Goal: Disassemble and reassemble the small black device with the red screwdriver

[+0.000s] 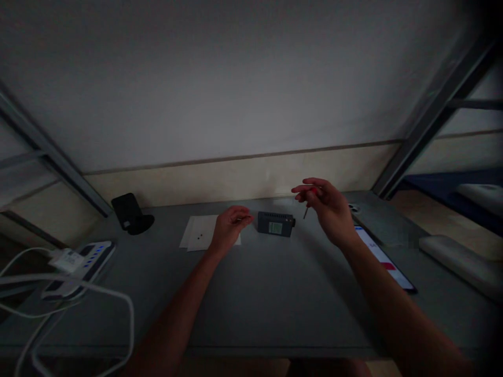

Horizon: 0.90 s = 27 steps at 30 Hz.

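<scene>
My right hand (328, 209) is closed around the red handle of a small screwdriver (306, 211), its thin shaft pointing down. It hovers to the right of a dark grey box (275, 224) that has vent slots, a greenish label and a black knob-like part on its right end. Just left of the box, my left hand (231, 226) has thumb and fingertips pinched together; whatever they hold is too small to make out. Under and beside that hand lie white paper sheets (196, 230), with a few tiny dark pieces (199, 237) on them, perhaps screws.
A black stand (131, 213) sits at the back left of the grey desk (271, 298). At the left is a power strip (92, 264) with a white charger (68, 260) and looping white cables (129, 314). A lit phone (383, 256) lies by my right forearm.
</scene>
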{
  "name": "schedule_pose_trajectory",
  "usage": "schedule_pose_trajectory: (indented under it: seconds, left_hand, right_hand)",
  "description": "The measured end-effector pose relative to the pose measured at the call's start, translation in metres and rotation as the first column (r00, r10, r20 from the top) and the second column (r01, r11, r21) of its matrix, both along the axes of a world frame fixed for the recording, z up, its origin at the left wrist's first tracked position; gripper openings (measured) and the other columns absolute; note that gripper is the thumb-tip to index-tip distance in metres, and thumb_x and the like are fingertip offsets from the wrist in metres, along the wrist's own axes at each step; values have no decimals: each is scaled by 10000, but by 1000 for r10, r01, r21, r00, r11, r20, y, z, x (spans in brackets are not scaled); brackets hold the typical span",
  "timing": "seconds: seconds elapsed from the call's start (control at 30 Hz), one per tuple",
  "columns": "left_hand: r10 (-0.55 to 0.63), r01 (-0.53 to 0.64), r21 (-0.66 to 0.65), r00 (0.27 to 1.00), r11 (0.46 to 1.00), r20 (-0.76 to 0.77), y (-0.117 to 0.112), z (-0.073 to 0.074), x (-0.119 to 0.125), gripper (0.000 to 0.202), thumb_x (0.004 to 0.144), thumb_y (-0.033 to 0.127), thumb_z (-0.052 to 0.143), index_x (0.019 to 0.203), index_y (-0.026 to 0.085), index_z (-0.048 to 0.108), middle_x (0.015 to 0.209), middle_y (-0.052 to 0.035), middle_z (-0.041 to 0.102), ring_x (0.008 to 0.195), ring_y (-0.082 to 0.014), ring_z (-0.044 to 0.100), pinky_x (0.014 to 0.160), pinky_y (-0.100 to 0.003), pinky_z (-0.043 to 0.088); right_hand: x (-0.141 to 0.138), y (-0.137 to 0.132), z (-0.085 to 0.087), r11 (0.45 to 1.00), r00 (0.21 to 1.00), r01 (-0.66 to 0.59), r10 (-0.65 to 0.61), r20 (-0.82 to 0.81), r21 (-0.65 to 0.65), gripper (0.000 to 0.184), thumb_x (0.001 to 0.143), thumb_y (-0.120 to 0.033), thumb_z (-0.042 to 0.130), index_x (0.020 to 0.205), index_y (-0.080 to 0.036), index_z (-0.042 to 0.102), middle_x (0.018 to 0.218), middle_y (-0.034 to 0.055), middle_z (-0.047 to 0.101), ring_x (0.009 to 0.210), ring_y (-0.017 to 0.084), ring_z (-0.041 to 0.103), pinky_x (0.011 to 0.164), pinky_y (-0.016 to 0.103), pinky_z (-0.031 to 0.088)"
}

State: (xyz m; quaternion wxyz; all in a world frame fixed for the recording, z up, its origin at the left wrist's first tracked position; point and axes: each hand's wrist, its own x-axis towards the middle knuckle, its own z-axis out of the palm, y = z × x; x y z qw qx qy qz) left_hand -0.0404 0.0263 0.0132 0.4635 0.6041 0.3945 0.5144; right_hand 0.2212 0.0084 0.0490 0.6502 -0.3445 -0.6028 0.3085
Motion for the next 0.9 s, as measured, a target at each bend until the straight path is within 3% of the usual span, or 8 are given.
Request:
schedule_pose_trajectory:
  seconds: [0.13, 0.2, 0.27, 0.4, 0.57, 0.77, 0.9]
  left_hand:
    - [33, -32, 32, 998, 999, -45, -3, 3, 2, 240, 798, 294, 734, 998, 172, 683, 902, -74, 769, 869, -197, 727, 823, -332, 553]
    - [53, -49, 48, 995, 998, -87, -5, 3, 3, 234, 816, 289, 714, 1021, 177, 697, 915, -77, 770, 869, -197, 724, 815, -325, 551]
    - [64, -56, 63, 990, 996, -127, -6, 3, 4, 219, 833, 284, 692, 1026, 183, 715, 929, -75, 769, 857, -190, 713, 790, -309, 544]
    - [74, -56, 101, 979, 993, -188, -6, -1, 5, 174, 860, 274, 646, 978, 196, 747, 915, -53, 763, 755, -155, 655, 718, -275, 520]
    - [113, -92, 101, 967, 991, -227, -7, -1, 9, 178, 858, 339, 681, 927, 197, 764, 871, -42, 748, 731, -151, 629, 695, -263, 489]
    - [105, -92, 63, 965, 994, -242, -10, 1, 12, 194, 839, 372, 690, 842, 188, 751, 823, -41, 744, 772, -182, 658, 739, -286, 493]
    - [78, -74, 26, 980, 997, -185, -9, -1, 12, 190, 819, 369, 692, 839, 189, 753, 789, -36, 731, 749, -173, 640, 702, -273, 473]
  right_hand:
    - [-31, -2, 23, 985, 986, -165, 166, -1, -47, 244, 926, -446, 640, 1027, -225, 662, 1171, 85, 723, 948, 202, 695, 926, 419, 534]
    - [-45, 2, 28, 973, 974, -223, 224, 18, -55, 244, 903, -448, 669, 996, -223, 693, 1101, 65, 734, 996, 210, 692, 959, 418, 522]
    - [-56, 6, 27, 977, 978, -206, 206, -12, -60, 226, 898, -428, 677, 992, -225, 713, 1022, 50, 746, 995, 203, 687, 946, 397, 520]
    - [-64, 7, 12, 980, 986, -150, 137, -98, -134, 279, 907, -425, 662, 1117, -243, 687, 948, 39, 760, 886, 179, 681, 779, 332, 534]
    - [-59, 7, -5, 977, 985, -113, 88, -146, -179, 215, 871, -424, 700, 952, -227, 676, 1063, 54, 757, 736, 134, 619, 689, 287, 507]
    - [-55, 10, -2, 976, 965, -98, 45, -259, -195, 276, 857, -460, 719, 988, -220, 678, 889, 41, 753, 624, 121, 589, 610, 276, 501]
    - [-57, 6, 1, 977, 958, -125, 73, -277, -174, 260, 848, -455, 732, 951, -223, 674, 881, 30, 747, 628, 121, 616, 615, 282, 530]
